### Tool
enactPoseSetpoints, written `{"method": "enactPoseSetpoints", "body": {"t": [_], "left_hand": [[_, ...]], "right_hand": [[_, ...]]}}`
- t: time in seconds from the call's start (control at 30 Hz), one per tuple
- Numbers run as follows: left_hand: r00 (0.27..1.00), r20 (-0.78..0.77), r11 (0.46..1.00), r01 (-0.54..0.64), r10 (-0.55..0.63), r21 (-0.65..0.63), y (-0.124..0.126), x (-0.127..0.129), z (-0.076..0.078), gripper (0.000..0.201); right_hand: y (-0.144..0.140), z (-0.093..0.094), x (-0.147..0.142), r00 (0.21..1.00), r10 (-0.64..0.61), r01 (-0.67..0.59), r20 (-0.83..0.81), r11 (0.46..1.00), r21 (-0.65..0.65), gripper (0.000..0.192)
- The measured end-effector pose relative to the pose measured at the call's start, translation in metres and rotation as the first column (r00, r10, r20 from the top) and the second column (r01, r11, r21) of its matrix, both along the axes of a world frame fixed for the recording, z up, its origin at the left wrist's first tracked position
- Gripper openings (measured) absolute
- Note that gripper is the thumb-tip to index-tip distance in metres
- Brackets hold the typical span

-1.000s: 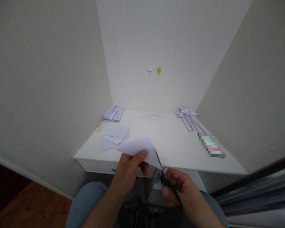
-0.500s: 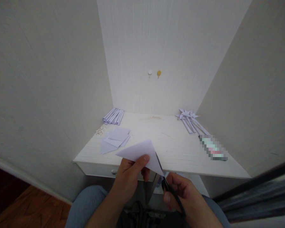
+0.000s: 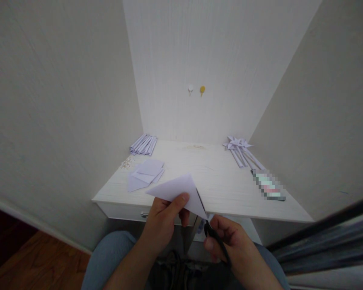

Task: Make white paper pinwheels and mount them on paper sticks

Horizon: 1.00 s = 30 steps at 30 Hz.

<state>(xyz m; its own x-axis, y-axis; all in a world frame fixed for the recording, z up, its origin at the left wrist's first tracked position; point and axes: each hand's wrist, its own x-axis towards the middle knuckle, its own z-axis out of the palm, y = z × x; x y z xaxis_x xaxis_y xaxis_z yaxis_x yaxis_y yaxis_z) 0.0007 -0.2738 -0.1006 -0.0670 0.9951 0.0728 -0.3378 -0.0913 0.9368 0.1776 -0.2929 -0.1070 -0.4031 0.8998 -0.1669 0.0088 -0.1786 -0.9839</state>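
Observation:
My left hand pinches a folded white paper triangle, thumb on top and fingers beneath, just over the desk's front edge. In my right hand is a pair of black-handled scissors, its blades running up along the triangle's right edge. Whether the blades have cut into the paper I cannot tell. Beyond my left hand lie several loose paper sheets on the white desk.
Rolled paper sticks are piled at the back left, with small bits before them. Paper pinwheels on sticks lie at the back right, near a blurred-out phone. Two hooks, one white, one yellow, are on the wall.
The whole view has shifted slightly. Both hands keep their grip on the paper triangle and the scissors, with almost no change between them.

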Motion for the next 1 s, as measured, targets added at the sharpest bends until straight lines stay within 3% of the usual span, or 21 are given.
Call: {"method": "enactPoseSetpoints", "body": {"t": [0.3, 0.77, 1.0], "left_hand": [[1.0, -0.01, 0.999, 0.028, -0.028, 0.019, 0.001, -0.002, -0.011, 0.032], [0.999, 0.036, 0.999, -0.006, 0.007, -0.036, 0.011, -0.002, -0.013, 0.03], [1.0, 0.019, 0.999, 0.021, -0.021, -0.04, 0.016, -0.004, -0.022, 0.03]], "right_hand": [[0.002, -0.001, -0.003, 1.0, -0.006, 0.006, -0.006, 1.0, -0.014, 0.061], [0.009, -0.007, -0.008, 0.997, -0.062, 0.063, 0.049, 0.997, -0.032, 0.05], [0.017, -0.009, -0.012, 0.998, -0.064, 0.064, 0.019, 0.998, -0.007, 0.053]]}}
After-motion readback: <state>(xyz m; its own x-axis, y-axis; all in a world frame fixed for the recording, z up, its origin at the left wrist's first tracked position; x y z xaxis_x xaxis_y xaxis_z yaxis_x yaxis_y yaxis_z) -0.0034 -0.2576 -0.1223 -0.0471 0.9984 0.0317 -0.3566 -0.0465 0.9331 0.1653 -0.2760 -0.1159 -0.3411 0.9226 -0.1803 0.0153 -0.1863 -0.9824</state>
